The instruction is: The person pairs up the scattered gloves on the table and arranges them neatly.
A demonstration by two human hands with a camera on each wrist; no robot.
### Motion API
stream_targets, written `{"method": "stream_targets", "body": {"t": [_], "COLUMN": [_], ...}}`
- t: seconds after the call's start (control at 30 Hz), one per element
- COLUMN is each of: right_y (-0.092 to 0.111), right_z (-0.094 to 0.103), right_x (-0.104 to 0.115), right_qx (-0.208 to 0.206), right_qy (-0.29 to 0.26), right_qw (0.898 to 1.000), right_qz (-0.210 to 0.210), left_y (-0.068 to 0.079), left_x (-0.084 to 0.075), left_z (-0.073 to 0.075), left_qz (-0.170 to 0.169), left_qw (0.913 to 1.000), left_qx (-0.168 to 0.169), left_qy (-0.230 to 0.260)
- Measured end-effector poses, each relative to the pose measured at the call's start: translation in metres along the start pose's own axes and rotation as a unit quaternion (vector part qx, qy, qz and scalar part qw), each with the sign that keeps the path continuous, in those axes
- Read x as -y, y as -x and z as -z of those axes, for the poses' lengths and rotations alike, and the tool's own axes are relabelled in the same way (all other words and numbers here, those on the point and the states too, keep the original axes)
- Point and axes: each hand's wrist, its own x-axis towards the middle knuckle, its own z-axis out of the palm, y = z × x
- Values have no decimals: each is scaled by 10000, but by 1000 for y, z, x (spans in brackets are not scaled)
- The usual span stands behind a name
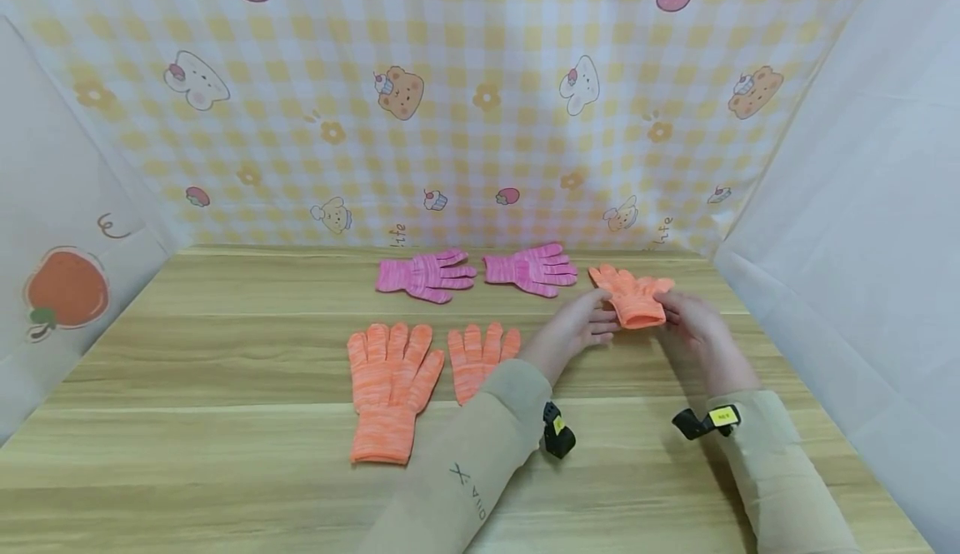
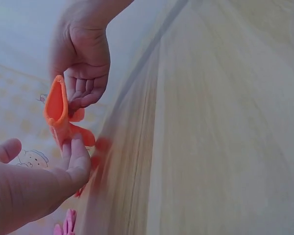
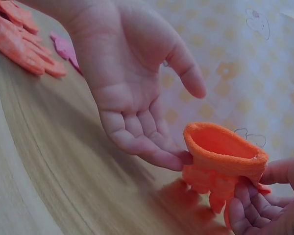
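Out at the right of the table, in the head view, an orange knit glove point(image 1: 636, 297) is held with its cuff opening toward me. My right hand point(image 1: 697, 333) pinches its right edge between thumb and fingers. On the other side my left hand point(image 1: 573, 321) touches the glove with extended fingertips. The right wrist view shows the left thumb point(image 3: 188, 78) standing apart from the cuff point(image 3: 225, 147), which gapes wide. Below the cuff the glove's fingers hang close over the table. Another orange glove point(image 1: 468, 362) lies partly hidden behind my left sleeve.
A full orange glove point(image 1: 390, 391) lies flat at the centre left, fingers pointing away. Along the back edge lie two pink gloves point(image 1: 429, 275), fingers to the right. A checked cloth backdrop point(image 1: 480, 137) stands behind the table point(image 1: 187, 421), with a white side panel point(image 1: 855, 204) at right.
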Motion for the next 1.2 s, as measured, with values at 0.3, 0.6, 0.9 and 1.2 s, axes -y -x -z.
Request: {"method": "stream_targets", "body": {"t": [0.3,0.6,0.9,1.2], "right_y": [12,19,29,40], "right_z": [-10,-16,-26,-34], "right_x": [11,15,19,25], "right_qx": [129,429,755,846], "right_qy": [98,-156,-191,-7], "right_qw": [9985,9953,9893,9872], "right_qz": [523,856,1236,1349], "left_y": [-1,2,8,13], "left_x": [-4,-9,-16,-24], "left_z": [-2,-2,-1,4], "left_qz": [-24,-79,-129,-50], "left_qw": [9996,9997,9989,9973], "left_qx": [91,171,397,569], "left_qy": [262,141,217,463]}}
